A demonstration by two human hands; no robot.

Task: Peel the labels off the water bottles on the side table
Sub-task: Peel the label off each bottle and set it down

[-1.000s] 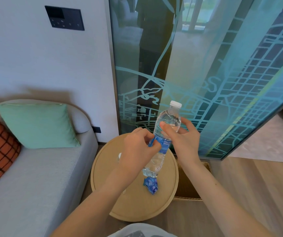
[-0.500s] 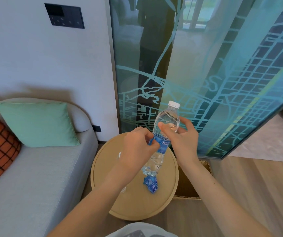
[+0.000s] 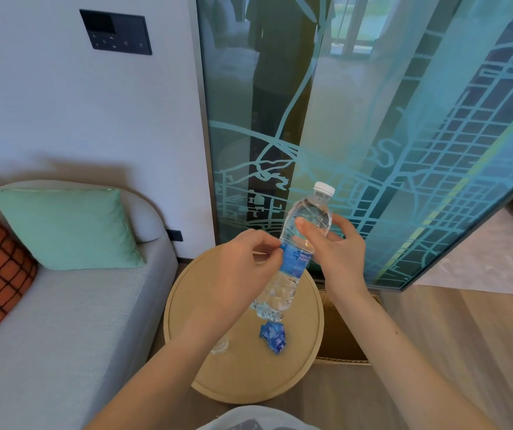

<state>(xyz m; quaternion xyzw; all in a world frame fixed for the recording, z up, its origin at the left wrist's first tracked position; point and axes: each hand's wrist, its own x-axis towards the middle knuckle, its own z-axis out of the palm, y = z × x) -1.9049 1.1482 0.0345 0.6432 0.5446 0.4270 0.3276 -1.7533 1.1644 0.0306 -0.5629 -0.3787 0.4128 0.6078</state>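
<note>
Holding the water bottle [image 3: 278,291] tilted in the air above the side table [image 3: 249,378], cap leaning away, probably to turn the blue label [image 3: 296,262] towards the picking fingers. Gripping its shoulder with the right hand [image 3: 340,254], thumb and fingers curled round the clear plastic, steadying it against the pull. Pinching at the label's upper left edge with the left hand [image 3: 242,265], fingertips pressed together, seemingly working a corner loose. Leaving a crumpled blue label [image 3: 273,336] lying on the tabletop just below the bottle's base.
</note>
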